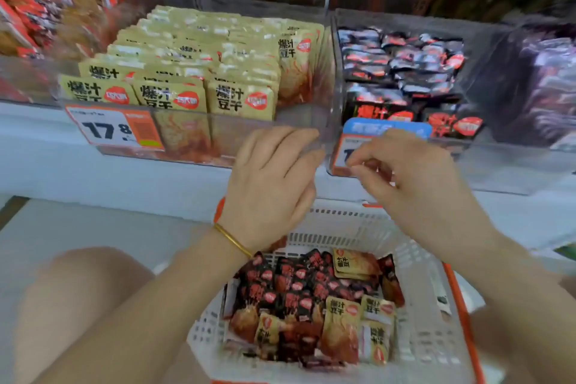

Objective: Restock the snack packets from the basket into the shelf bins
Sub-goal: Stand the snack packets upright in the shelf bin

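Note:
A white plastic basket (417, 259) sits low in front of me, holding several black and yellow snack packets (311, 299). Above it, a clear shelf bin (299, 121) is packed with upright rows of yellow packets (174, 97). The bin to its right (336, 78) holds black packets (402, 65). My left hand (271, 178) hovers in front of the yellow bin's right front corner, fingers relaxed and empty. My right hand (408, 174) hangs in front of the black bin's price tag (386, 131), fingers loosely curled, and I see no packet in it.
A bin of red packets (37, 9) stands at the far left and a bin of purple packets (542, 84) at the far right. An orange price tag (115, 131) hangs on the yellow bin. The white shelf ledge (109, 174) runs under the bins. My knees flank the basket.

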A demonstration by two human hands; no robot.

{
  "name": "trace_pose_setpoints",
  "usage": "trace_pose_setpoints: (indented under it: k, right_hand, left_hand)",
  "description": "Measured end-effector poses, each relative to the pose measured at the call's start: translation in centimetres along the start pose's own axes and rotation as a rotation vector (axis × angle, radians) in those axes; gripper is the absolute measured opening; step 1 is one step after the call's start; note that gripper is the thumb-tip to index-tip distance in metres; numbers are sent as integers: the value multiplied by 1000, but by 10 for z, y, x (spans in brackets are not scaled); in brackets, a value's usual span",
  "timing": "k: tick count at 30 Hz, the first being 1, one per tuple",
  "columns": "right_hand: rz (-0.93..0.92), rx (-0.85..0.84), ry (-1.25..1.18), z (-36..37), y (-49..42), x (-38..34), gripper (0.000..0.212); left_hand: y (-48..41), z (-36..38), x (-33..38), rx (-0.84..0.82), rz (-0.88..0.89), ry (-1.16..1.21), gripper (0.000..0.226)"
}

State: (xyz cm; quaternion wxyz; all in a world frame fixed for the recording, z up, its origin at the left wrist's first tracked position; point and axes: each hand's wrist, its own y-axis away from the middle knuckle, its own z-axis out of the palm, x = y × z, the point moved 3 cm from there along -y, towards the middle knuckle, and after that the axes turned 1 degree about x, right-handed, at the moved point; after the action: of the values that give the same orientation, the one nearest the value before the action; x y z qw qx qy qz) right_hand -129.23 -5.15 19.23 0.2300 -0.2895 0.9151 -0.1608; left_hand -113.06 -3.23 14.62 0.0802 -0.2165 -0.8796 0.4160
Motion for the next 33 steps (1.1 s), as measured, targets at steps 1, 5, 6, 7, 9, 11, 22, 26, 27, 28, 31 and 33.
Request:
trace_pose_setpoints:
  k: [1, 5, 6, 7, 9, 11, 22, 26, 27, 28, 31, 33]
  right_hand:
    - [48, -80, -5, 15, 18, 13, 7]
    - [263, -472, 123, 95, 64, 79, 16]
    - [313, -555, 131, 119, 74, 99, 18]
    - [351, -630, 133, 141, 85, 118, 17]
    - [367, -795, 195, 180, 108, 151, 20]
    - [312, -972, 280, 212, 132, 173, 29]
    - [69, -1248, 514, 292, 176, 205, 51]
    - [84, -1190, 471, 286, 171, 207, 60]
    - [82, -1142, 436, 283, 167, 209, 61]
    - [91, -1092, 377, 280, 163, 208, 61]
    - [324, -917, -89, 257, 147, 197, 36]
    - [563, -761, -419, 231, 137, 187, 29]
  left_hand:
    - [9, 3, 10, -50, 30, 26, 26]
    - [30, 29, 37, -255, 113, 99, 28]
    - [34, 37, 40, -312, 119, 99, 29]
    - [38, 46, 42, -372, 121, 89, 30]
    - [44, 61, 44, -487, 120, 58, 32]
    - [48, 76, 45, -594, 118, 45, 34]
    - [57, 124, 31, -797, 25, 85, 29]
    - [56, 129, 27, -798, -2, 112, 27]
    - [55, 129, 26, -801, -10, 123, 30]
    - [53, 128, 26, -808, -20, 136, 33]
    - [53, 121, 22, -851, -59, 185, 40]
    - [53, 114, 20, -902, -139, 226, 44]
